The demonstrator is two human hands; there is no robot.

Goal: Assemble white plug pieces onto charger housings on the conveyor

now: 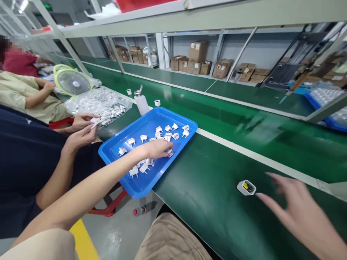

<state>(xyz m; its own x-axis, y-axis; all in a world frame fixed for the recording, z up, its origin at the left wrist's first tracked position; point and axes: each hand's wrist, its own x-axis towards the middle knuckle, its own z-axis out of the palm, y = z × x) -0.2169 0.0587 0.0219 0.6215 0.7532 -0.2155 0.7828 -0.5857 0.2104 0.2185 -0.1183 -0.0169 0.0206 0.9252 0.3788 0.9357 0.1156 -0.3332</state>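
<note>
My left hand (pixel 158 148) reaches into a blue tray (pixel 146 187), its fingers closed on a white plug piece (pixel 170 153) near the tray's right side. Around it lie several more white two-pin plug pieces (pixel 143 138), some loose and some in small heaps. My right hand (pixel 295 202) is open, a little blurred, thumb and fingers apart. Just left of its thumb, apart from it or barely touching, a white charger housing (pixel 246 188) lies on the green bench. Its open end shows a yellow part and dark parts inside.
A co-worker's hands (pixel 81 133) hold a white piece at left, near a plastic bag of plug pieces (pixel 108 108). Behind the tray stand a pump bottle (pixel 141 103) and a white housing (pixel 157 103). A green conveyor belt (pixel 230 122) runs behind; a fan (pixel 73 82) stands farther left.
</note>
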